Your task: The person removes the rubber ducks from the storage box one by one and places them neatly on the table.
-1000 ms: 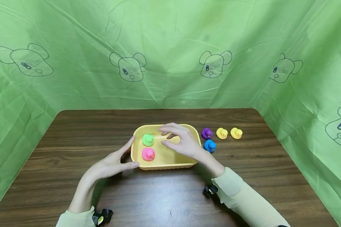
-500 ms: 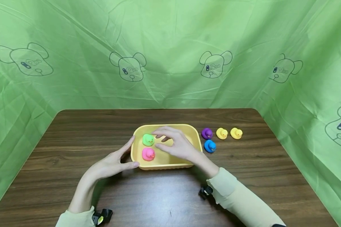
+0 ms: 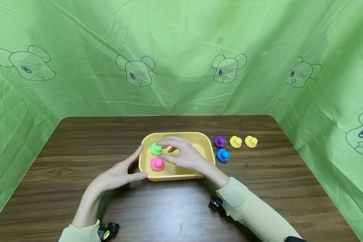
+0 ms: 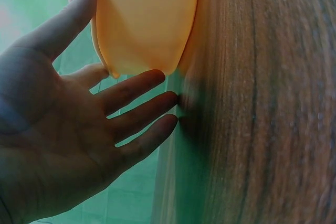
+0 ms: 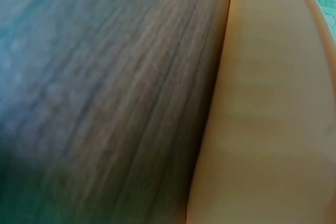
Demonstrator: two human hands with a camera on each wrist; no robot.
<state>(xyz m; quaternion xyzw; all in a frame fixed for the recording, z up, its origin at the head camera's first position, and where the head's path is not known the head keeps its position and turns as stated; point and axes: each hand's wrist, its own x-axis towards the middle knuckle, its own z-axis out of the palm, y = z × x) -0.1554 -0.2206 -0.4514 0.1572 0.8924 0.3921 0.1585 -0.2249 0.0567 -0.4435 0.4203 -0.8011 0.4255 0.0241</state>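
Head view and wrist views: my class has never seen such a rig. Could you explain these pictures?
No machine here: just a person's left hand and right hand. The head view comes from a camera worn on the head, looking down; the wrist views come from each wrist. A yellow tray on the brown table holds a green duck and a pink duck. To its right lie a purple duck, a blue duck and two yellow ducks. The left hand touches the tray's end; the right hand is by the green duck, perhaps touching it. Nothing is clearly held.
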